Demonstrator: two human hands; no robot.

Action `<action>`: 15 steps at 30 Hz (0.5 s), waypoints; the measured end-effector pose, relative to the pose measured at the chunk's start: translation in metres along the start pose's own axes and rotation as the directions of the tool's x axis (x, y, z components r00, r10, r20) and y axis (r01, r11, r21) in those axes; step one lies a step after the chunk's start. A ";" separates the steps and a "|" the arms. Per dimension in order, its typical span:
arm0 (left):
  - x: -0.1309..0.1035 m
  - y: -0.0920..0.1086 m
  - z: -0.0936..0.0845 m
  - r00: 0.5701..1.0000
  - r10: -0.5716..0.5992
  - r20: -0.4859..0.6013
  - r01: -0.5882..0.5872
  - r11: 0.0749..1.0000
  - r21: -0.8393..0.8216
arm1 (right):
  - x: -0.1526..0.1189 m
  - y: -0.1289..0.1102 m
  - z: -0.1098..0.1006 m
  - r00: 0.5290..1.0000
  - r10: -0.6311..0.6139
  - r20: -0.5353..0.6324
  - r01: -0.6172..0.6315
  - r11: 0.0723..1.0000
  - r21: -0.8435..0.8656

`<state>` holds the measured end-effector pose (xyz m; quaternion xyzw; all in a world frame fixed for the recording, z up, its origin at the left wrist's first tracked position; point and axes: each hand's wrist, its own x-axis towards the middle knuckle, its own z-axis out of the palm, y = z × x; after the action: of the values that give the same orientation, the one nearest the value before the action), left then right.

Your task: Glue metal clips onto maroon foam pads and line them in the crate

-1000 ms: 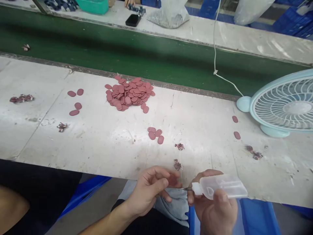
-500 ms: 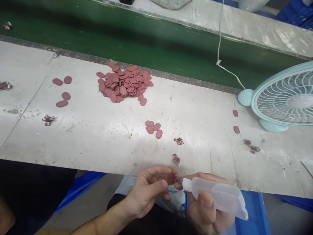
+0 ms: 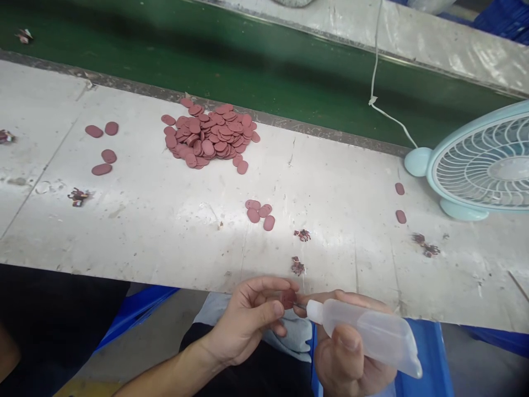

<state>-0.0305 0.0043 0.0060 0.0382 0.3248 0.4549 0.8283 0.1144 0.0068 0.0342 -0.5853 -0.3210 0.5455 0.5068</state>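
Observation:
Between the thumb and fingers of my left hand (image 3: 248,317) is a small dark-red oval disc (image 3: 288,299), pinched near the table's front edge. My right hand (image 3: 351,353) is wrapped round a translucent white squeeze bottle (image 3: 370,333), which lies tilted with its cap toward the left. The bottle's thin metal nozzle (image 3: 300,305) reaches the disc's face; whether it touches is too small to tell. Just beyond my hands lie two little clusters of dark-red and white bits, one cluster (image 3: 297,266) nearer and another cluster (image 3: 302,235) farther off.
A large pile of red discs (image 3: 210,135) sits near the table's far edge, with a small group of discs (image 3: 259,212) closer in. A pale-blue fan (image 3: 483,160) stands at the right, its white cord (image 3: 376,66) crossing the green belt (image 3: 248,71). Part of another person (image 3: 53,325) shows at left.
The view has shifted slightly, and a dark-red and white bit on the green belt sits a little farther right. Both hands keep their hold, with the nozzle still at the disc.

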 end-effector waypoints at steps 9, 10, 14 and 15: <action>-0.001 -0.001 -0.003 1.000 0.004 0.025 -0.004 1.000 -0.001 | -0.004 -0.010 0.020 0.898 -0.405 -0.170 0.393 0.914 -0.104; -0.001 -0.001 -0.004 1.000 0.001 0.025 -0.001 1.000 0.001 | -0.004 -0.011 0.019 0.902 -0.401 -0.159 0.390 0.916 -0.097; -0.001 -0.001 -0.003 1.000 -0.002 0.022 0.002 1.000 -0.003 | -0.007 0.003 0.005 0.929 -0.357 -0.099 0.351 0.934 -0.071; -0.001 -0.001 -0.003 1.000 0.001 0.018 0.000 1.000 -0.005 | -0.010 0.009 0.000 0.958 -0.284 -0.037 0.283 0.959 -0.036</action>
<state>-0.0318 0.0028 0.0042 0.0403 0.3163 0.4555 0.8312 0.1105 -0.0046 0.0285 -0.5522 -0.3990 0.4501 0.5773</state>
